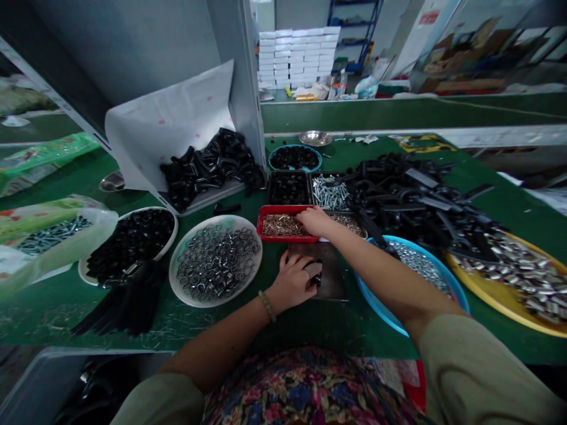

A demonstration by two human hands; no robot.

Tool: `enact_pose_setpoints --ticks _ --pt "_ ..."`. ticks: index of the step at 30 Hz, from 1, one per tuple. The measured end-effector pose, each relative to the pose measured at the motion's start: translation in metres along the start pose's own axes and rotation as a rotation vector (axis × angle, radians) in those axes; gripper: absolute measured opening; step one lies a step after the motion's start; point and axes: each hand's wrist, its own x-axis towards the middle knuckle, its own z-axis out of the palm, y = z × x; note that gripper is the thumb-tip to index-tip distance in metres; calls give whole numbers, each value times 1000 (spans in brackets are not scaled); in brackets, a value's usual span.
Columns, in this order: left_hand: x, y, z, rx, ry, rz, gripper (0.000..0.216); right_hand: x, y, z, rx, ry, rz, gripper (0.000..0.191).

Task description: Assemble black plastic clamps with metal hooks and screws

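My left hand point(296, 282) is closed around a small black plastic part point(317, 277), most of it hidden by the fingers. It rests over a dark metal plate point(330, 268) on the table. My right hand point(315, 222) reaches forward to a red tray point(290, 239) of thin brass-coloured pins point(281, 225). Its fingers are bent together at the pile, and the tips are hidden, so whatever they grip does not show. Left of my left hand lies a white plate point(177, 288) of metal rings point(217, 260).
Behind the red tray stand a black tray of black pieces point(289, 188) and silver screws point(330, 193). Black handles point(398, 195) heap at right, near a blue basin point(370, 301) and a yellow basin point(491, 289). A bin of black parts point(217, 162) stands at back left.
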Motion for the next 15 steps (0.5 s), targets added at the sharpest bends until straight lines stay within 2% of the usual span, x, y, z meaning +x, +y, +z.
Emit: enact_pose_setpoints --ticks 4,11,15 --pt "4 1 0 -27 -29 -38 53 0 -3 1 48 30 14 19" --pt "2 1 0 -14 -34 -45 54 -4 -6 -6 213 179 87 28" --pt "4 2 3 -19 -21 -74 56 -31 -7 -4 375 246 101 24"
